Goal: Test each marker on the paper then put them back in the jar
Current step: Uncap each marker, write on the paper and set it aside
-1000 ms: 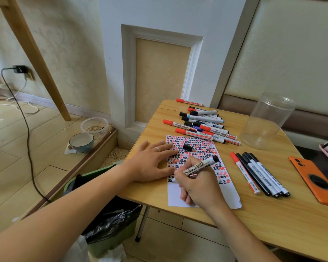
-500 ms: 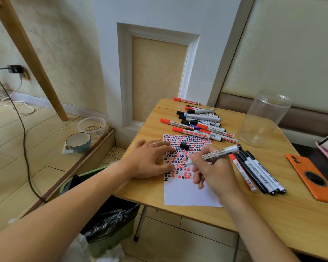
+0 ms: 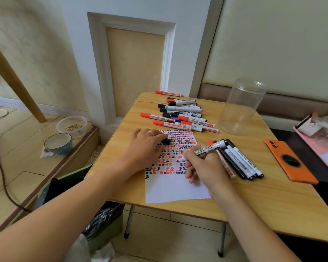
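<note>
— Where are your hands against the paper (image 3: 170, 188)?

— Your right hand (image 3: 204, 167) sits on the paper's right side, fingers curled round a white marker (image 3: 204, 149) with its tip down on the sheet, among the rows of red and black marks. Your left hand (image 3: 147, 148) lies on the paper's left edge, fingers reaching onto a small black cap (image 3: 166, 141) at the upper part of the sheet (whether you are pinching it or only touching it, I cannot tell).

— And the other markers?

— A loose pile of markers (image 3: 180, 115), red-capped and black-capped, lies on the bench (image 3: 254, 205) just beyond the paper's far edge. A smaller row of markers (image 3: 239, 161) lies just right of the paper, partly behind your right hand.

— The jar?

— The clear jar (image 3: 240, 106) stands beyond the paper and to its right, near the pile; I see no marker inside it. An orange phone (image 3: 290, 161) lies further right of the paper, past the row.
</note>
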